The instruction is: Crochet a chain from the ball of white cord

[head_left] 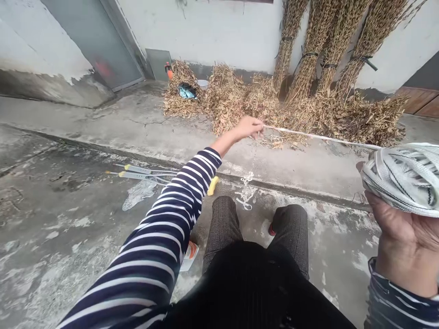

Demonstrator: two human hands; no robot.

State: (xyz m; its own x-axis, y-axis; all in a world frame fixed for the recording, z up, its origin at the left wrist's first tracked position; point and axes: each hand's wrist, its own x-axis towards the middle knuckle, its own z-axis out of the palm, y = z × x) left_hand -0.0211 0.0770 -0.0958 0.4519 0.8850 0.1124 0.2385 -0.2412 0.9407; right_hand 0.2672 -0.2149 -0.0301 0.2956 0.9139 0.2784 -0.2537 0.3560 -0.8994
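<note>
**Entry: cord drawn off a ball, seated worker, concrete yard.**

- Left hand (252, 128), 1: arm at full reach toward 12 o'clock, fingertips pinched shut on the cord (322, 137).
- Right hand (401, 233), 1: at 3 o'clock, palm up, fingers curled part-way round the ball of cord (404, 178). How tightly they pressed could not be told.
- Cord, 1 run: it stretched nearly straight between pinch and ball. One loose tail (245, 194) hung from the left hand and lay tangled on the ground at 12 o'clock, just beyond the knees.

**Handling, as judged:** the ball was best cradled loosely so that turns could slip off without snagging. The pinch was best held firm and the run taut, clear of the tail below.

**Count of other items**
- Upright tied sheaves (318, 41), 4: against the wall at 1 o'clock.
- Loose heap of dried stalks (226, 98), 1: spread from 12 to 2 o'clock.
- Long grey handles (137, 172), 2: at 10 o'clock.
- Yellow grip (212, 185), 1: beside the striped sleeve.
- Blue cloth (187, 91), 1, and white bowl (203, 83), 1: both at 11 o'clock.
</note>
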